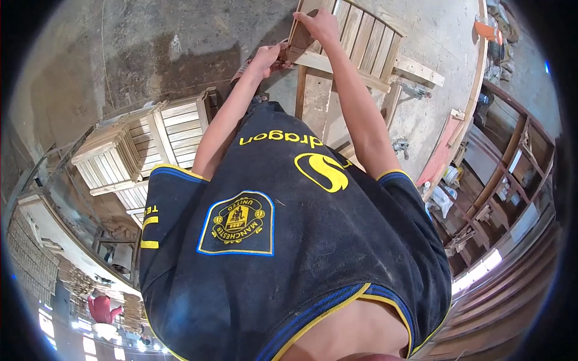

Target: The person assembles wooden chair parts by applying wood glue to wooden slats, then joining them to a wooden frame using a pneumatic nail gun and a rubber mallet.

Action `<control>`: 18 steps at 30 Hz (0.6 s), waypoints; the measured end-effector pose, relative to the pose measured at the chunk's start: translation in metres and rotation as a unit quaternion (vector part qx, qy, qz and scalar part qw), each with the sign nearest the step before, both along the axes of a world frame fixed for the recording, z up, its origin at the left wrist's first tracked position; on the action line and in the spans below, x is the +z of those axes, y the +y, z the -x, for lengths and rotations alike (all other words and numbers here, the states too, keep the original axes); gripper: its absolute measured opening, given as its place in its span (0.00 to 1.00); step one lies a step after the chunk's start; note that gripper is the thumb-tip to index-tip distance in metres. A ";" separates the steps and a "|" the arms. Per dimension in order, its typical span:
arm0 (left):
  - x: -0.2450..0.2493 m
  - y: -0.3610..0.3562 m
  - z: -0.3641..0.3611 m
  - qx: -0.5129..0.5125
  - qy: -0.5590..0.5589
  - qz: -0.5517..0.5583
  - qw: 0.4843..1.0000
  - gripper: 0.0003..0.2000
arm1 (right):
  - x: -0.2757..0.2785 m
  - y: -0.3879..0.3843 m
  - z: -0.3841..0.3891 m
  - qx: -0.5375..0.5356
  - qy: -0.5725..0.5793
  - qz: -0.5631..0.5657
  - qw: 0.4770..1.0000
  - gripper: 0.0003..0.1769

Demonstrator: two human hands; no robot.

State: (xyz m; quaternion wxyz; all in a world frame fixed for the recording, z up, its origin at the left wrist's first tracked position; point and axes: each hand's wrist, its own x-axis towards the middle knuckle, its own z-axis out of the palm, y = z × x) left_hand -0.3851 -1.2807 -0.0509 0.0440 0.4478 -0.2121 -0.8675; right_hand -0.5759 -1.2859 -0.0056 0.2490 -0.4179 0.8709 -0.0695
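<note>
A slatted wooden panel (361, 42) lies at the top of the head view, on a wooden frame. Along its left end is a brown flat piece (301, 37), whose exact nature I cannot make out. My right hand (321, 27) is closed on the upper part of this piece, thumb over its edge. Lower and to the left, my left hand (268, 60) has its fingers bent around something by the panel's corner; what it grips is partly hidden.
Stacked slatted panels (108, 153) stand at the left. A clamp (415, 91) and a board (419, 72) are right of the panel. A metal rack (518, 138) holds scraps at the far right. At the lower left is a person in red (103, 308).
</note>
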 end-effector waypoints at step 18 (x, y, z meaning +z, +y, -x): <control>0.006 0.018 0.014 0.031 -0.064 0.121 0.990 0.18 | 0.021 0.004 -0.032 -0.063 0.046 0.018 0.997 0.42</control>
